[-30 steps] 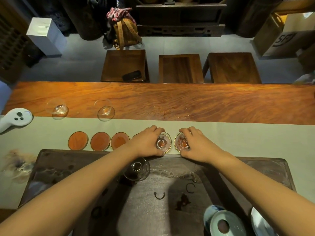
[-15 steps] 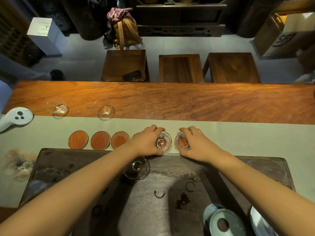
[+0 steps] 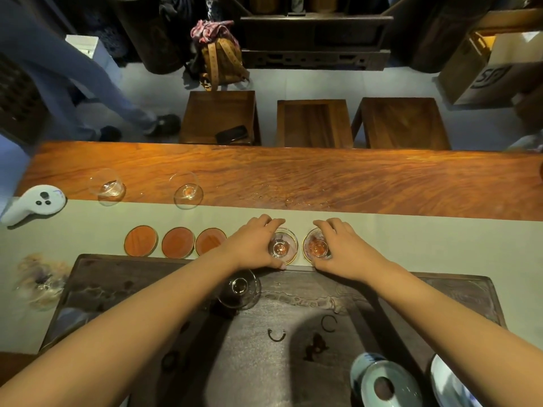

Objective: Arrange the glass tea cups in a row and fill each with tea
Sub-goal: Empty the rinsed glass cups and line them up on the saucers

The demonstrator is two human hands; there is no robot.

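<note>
Two small glass tea cups stand side by side on round coasters on the pale table runner point(image 3: 411, 239). My left hand point(image 3: 252, 245) grips the left cup point(image 3: 281, 246); my right hand point(image 3: 340, 245) grips the right cup point(image 3: 318, 247). Three bare orange coasters point(image 3: 177, 242) lie in a row to the left. Two more glass cups point(image 3: 108, 188) point(image 3: 188, 193) stand farther back on the wooden table. A glass pitcher point(image 3: 239, 289) sits on the dark tea tray point(image 3: 458, 292), partly under my left wrist.
A white controller point(image 3: 33, 204) lies at the table's left end. A blue-white lidded bowl point(image 3: 382, 383) and a plate point(image 3: 449, 386) sit at the tray's near right. Three wooden stools point(image 3: 314, 121) stand beyond the table; a person's legs point(image 3: 88, 92) cross the floor at far left.
Both hands stay on the two cups with hardly any motion. A person has walked into view on the floor at the upper left.
</note>
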